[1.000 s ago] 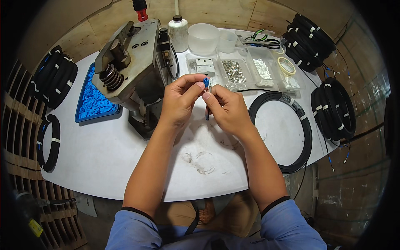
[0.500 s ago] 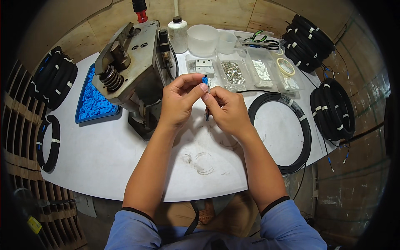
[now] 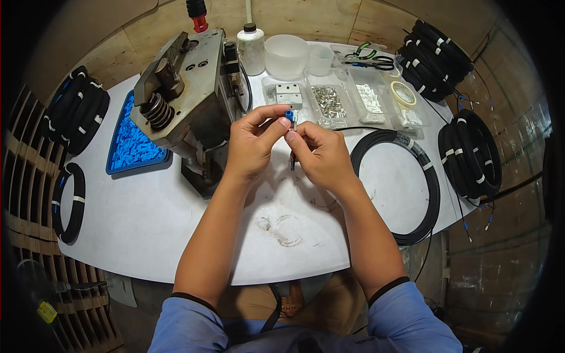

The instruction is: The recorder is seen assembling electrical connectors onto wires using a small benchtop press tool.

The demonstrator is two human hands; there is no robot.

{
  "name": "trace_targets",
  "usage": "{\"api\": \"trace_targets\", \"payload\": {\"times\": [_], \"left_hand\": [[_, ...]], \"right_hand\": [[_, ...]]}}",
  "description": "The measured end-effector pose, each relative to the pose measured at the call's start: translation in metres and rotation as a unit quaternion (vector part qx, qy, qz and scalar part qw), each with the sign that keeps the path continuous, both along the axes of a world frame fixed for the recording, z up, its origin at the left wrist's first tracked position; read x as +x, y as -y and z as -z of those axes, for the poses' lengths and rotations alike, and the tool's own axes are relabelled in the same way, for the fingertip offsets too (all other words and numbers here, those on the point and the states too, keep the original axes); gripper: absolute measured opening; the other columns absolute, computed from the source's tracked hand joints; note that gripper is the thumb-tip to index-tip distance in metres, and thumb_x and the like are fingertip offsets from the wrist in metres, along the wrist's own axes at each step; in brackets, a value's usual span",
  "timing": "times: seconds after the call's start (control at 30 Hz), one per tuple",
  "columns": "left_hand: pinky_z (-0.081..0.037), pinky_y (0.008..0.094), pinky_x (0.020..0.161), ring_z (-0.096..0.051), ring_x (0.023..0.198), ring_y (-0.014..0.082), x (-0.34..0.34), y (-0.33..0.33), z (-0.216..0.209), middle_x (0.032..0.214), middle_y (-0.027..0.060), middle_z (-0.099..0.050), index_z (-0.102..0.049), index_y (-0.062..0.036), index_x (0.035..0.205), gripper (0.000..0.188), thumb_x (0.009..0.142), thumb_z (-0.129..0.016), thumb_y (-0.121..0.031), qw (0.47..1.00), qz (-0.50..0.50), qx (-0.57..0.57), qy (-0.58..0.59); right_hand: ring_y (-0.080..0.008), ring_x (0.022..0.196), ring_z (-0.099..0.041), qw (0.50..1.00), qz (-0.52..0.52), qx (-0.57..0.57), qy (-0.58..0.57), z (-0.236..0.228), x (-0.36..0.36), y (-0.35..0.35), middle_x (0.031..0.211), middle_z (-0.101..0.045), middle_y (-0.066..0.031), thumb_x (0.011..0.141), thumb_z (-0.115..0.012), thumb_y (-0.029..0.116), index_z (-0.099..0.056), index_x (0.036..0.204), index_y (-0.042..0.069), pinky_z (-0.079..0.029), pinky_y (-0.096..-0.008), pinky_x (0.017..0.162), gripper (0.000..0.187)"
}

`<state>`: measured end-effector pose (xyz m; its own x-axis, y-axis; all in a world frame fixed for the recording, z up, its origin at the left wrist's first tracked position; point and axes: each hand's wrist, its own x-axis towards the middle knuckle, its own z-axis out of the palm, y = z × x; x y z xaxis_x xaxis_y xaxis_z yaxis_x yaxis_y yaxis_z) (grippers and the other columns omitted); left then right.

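Over the middle of the table my left hand (image 3: 256, 138) pinches a small blue sleeve (image 3: 289, 114) between thumb and forefinger. Close against it, my right hand (image 3: 321, 153) is closed on the end of a black cable (image 3: 292, 162), whose tip sticks out below the fingers. A thin silvery-white piece, perhaps a terminal (image 3: 295, 115), shows just right of the blue sleeve. My fingers hide where these parts meet. From behind the right hand a black line runs to the cable coil (image 3: 432, 194) on the table.
A metal press (image 3: 188, 88) stands left of my hands, beside a blue tray (image 3: 138, 167) of blue sleeves. Ahead are clear boxes of metal terminals (image 3: 329, 103) and white pieces (image 3: 369, 100), a tape roll (image 3: 403, 94), scissors (image 3: 376, 62) and a bottle (image 3: 251, 50). More coils (image 3: 471, 156) flank the table.
The blue sleeve has turned and shifted slightly in my left fingers, and the silvery-white piece beside it now shows more. Both hands stay nearly in place.
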<state>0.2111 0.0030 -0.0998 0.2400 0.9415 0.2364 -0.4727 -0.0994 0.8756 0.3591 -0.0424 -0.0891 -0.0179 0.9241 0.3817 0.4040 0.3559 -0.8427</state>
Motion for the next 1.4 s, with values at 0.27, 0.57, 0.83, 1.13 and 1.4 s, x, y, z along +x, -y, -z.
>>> {"api": "trace_targets", "payload": {"times": [0.27,0.57,0.83,1.13,1.4], "left_hand": [[-0.051,0.0253,0.084,-0.063,0.092,0.0136,-0.0013,0.0000,0.0007,0.106,0.0094,-0.065,-0.066,0.0039,0.106,0.020,0.086,-0.064,0.006,1.000,-0.007,0.025,-0.015],[-0.047,0.0235,0.081,-0.059,0.086,0.0093,-0.0003,0.0009,0.0015,0.102,0.0046,-0.062,-0.069,0.0017,0.102,0.020,0.084,-0.065,0.008,0.997,-0.022,0.079,-0.005],[-0.047,0.0221,0.080,-0.059,0.084,0.0078,-0.0004,0.0011,0.0012,0.097,0.0040,-0.065,-0.068,0.0015,0.103,0.020,0.084,-0.065,0.007,0.997,-0.024,0.074,-0.013],[-0.048,0.0243,0.082,-0.061,0.085,0.0093,-0.0007,0.0019,0.0011,0.093,0.0045,-0.067,-0.067,0.0018,0.104,0.020,0.084,-0.067,0.005,0.998,-0.019,0.061,-0.016],[-0.049,0.0249,0.080,-0.061,0.083,0.0091,-0.0007,0.0024,0.0005,0.093,0.0047,-0.067,-0.067,0.0008,0.105,0.021,0.084,-0.068,0.003,0.997,-0.017,0.070,-0.014]], "right_hand": [[-0.0081,0.044,-0.045,1.000,-0.003,-0.005,-0.006,0.0002,-0.0008,0.0000,0.050,-0.051,-0.0043,0.092,-0.064,0.020,-0.063,0.080,0.000,-0.036,-0.0278,0.043,0.023],[-0.0080,0.043,-0.045,1.000,-0.005,0.010,0.002,0.0034,-0.0007,-0.0012,0.049,-0.051,-0.0040,0.092,-0.063,0.020,-0.063,0.080,0.000,-0.035,-0.0274,0.043,0.023],[-0.0082,0.044,-0.046,1.000,-0.009,-0.006,-0.004,0.0012,-0.0004,0.0002,0.050,-0.052,-0.0040,0.092,-0.063,0.020,-0.064,0.082,0.000,-0.036,-0.0275,0.043,0.022],[-0.0086,0.044,-0.045,1.000,-0.008,0.008,-0.003,0.0046,-0.0002,-0.0019,0.050,-0.051,-0.0046,0.091,-0.064,0.020,-0.064,0.082,0.000,-0.036,-0.0277,0.043,0.022],[-0.0089,0.044,-0.044,1.000,-0.008,0.003,-0.002,0.0053,-0.0001,-0.0024,0.050,-0.051,-0.0054,0.091,-0.064,0.020,-0.063,0.081,0.000,-0.036,-0.0281,0.044,0.022]]}}
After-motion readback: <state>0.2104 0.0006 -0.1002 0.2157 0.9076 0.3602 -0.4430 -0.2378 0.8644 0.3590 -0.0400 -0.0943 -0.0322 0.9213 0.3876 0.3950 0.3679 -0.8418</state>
